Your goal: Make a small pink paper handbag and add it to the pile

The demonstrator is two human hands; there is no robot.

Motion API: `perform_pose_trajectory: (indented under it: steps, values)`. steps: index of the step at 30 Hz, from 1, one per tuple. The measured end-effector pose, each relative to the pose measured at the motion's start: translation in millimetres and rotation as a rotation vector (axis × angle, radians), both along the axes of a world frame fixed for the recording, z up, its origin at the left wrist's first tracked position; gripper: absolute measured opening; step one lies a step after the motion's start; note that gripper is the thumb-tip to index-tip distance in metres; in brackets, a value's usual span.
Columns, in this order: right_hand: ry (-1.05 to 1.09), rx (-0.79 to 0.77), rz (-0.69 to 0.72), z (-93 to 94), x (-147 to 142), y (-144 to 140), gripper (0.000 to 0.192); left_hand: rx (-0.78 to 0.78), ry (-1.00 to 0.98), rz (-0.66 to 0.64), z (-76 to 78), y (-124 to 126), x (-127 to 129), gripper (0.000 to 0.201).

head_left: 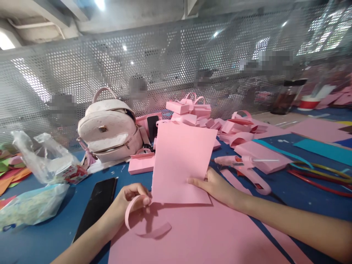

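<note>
Pink foam fills the middle of the view; a sheet (181,165) stands nearly upright, tilted a little, its lower edge resting on a larger pink mat (209,238) that lies flat on the blue tabletop (49,234); the right hand (217,185) grips the sheet at its lower right edge, fingers closed on it with the thumb on the near face; the left hand (129,201) sits just left of the sheet's lower left corner, fingers pinched narrow on one end of a curled pink strip (143,223), which loops down and lies across the mat; whether that hand also touches the sheet I cannot tell.

Left of the sheet a dark phone (96,205) lies flat on the tabletop, just beside the left forearm; farther left are a clear plastic bag (44,157) and a pale bag (30,209) below it; behind the sheet and to its left stands a pale pink backpack (110,128) against a perforated metal screen (165,66); a small pink box (141,163) lies between backpack and sheet.

Right of the sheet a pink glue gun (244,170) lies on its side, near the right hand but apart from it; behind the sheet is a heap of pink boxes (189,110) and cut pieces; far right of the sheet lie teal foam (327,150) and coloured strips (321,176).
</note>
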State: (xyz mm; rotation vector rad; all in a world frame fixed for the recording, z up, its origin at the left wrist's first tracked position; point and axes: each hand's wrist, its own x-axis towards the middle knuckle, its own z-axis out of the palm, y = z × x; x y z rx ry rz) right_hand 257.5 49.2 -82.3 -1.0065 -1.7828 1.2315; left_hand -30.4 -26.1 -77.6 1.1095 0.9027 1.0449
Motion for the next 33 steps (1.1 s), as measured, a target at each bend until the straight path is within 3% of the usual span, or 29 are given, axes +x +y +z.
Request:
perform_pose_trajectory:
  steps: [9,17,23,26,29,33]
  values:
    - [-0.093,0.015,0.011,-0.6,0.2,-2.1,0.052,0.074,-0.115,-0.181,-13.8,3.3,-8.7,0.042]
    - [-0.16,0.113,0.108,10.9,-5.5,-9.8,0.04,0.029,0.145,-0.396,13.5,-14.1,4.9,0.03]
    - [-0.182,0.249,0.127,29.1,-17.0,-17.0,0.029,0.111,0.322,-0.303,13.3,-20.9,18.3,0.048]
    - [-0.173,0.347,0.151,52.3,-35.8,-20.8,0.024,0.18,0.388,-0.258,8.4,-21.9,19.4,0.059]
    - [-0.123,0.442,0.176,75.0,-67.8,-20.6,0.032,0.219,0.425,-0.251,6.8,-24.8,21.0,0.064]
    - [-0.111,0.467,0.268,86.0,-126.4,-9.7,0.038,0.24,0.443,-0.213,7.1,-29.0,23.4,0.064]
